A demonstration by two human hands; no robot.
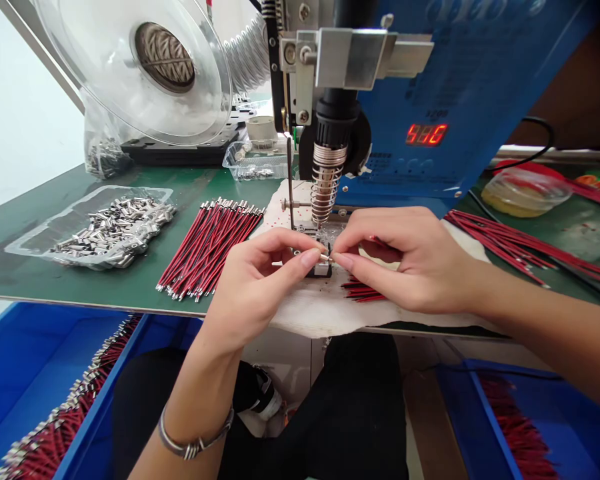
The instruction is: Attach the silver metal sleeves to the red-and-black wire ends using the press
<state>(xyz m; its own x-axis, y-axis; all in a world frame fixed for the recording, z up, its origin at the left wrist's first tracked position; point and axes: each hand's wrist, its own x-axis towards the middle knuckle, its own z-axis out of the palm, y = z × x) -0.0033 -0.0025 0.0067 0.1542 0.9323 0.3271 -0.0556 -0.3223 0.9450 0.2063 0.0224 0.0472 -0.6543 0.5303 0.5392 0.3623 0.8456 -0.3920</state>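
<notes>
My left hand point(260, 283) pinches a small metal terminal point(324, 257) between thumb and forefinger, just in front of the small fixture point(321, 267) under the hot-air nozzle point(326, 180). My right hand point(405, 260) pinches a red wire whose tip meets the terminal, and it also grips a bunch of red wires point(360, 290) underneath the palm. Both hands rest over a white cloth point(325, 310) on the green table point(145, 283).
A blue machine point(460, 87) with a red digital readout stands behind. Left of it lie a bundle of red-black wires point(207, 247) and a clear tray of metal terminals point(110, 227). More red wires point(520, 247) lie to the right. Blue bins point(35, 373) below hold finished wires.
</notes>
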